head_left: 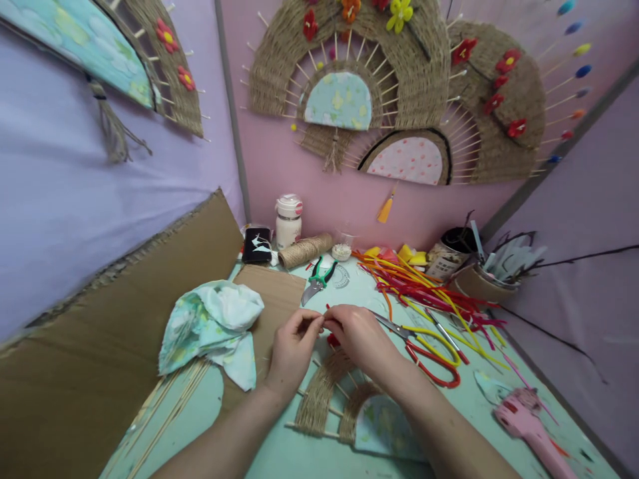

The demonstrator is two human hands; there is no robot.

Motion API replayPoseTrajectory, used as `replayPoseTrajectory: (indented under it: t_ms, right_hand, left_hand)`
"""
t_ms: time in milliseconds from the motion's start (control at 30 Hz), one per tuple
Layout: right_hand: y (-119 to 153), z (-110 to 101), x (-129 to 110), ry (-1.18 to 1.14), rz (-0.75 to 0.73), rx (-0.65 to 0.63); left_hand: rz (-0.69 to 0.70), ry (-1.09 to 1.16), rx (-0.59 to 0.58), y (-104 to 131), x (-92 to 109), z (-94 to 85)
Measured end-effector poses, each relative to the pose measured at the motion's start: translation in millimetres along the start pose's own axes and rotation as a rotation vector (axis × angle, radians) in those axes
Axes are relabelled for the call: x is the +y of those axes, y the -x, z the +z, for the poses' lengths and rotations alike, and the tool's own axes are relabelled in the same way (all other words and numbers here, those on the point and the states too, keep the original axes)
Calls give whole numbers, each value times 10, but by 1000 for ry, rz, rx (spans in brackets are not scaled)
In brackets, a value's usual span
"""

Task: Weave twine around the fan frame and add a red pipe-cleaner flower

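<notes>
My left hand [299, 342] and my right hand [359, 336] meet fingertip to fingertip over the table, both closed in a pinch. Between them shows the tip of a red pipe cleaner [328, 307]; the fingers hide most of it. Just under my right hand is a red fuzzy piece [333, 340], and I cannot tell whether it joins the one held. Below my hands lies a small twine-woven fan [315, 407] with thin stick ribs and a pale floral cloth centre [382, 426], partly covered by my right forearm.
Scissors [424, 342] lie right of my hands, before a heap of pipe cleaners [424, 283]. Green-handled pruners [319, 279] and a twine roll [305, 251] lie behind. Crumpled cloth [210, 326] is at left, a pink glue gun [529, 422] at right. Cardboard [124, 332] stands left.
</notes>
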State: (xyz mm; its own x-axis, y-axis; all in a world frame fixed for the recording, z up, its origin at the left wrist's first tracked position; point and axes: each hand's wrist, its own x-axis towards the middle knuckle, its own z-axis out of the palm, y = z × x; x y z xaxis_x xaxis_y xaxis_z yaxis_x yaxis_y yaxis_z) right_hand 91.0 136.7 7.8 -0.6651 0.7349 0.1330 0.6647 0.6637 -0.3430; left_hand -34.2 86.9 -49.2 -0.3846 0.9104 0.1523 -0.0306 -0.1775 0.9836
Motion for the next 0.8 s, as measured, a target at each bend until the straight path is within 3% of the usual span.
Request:
replayPoseTrajectory:
  t_ms: [200, 467, 633, 733, 800]
  right_hand:
    - [7, -14, 75, -175, 16, 84]
    - [-19, 24, 31, -243, -2, 139]
    - [-30, 9, 34, -276, 11, 161]
    - [-22, -68, 68, -279, 24, 195]
    - [-9, -150, 100, -275, 41, 235]
  left_hand:
    - [-113, 164, 105, -105, -87, -25]
    - [-118, 224, 76, -88, -92, -6]
    - [-212, 344, 48, -91, -44, 24]
    - [-206, 266, 1, -103, -55, 8]
    - [-120, 81, -30, -104, -84, -13]
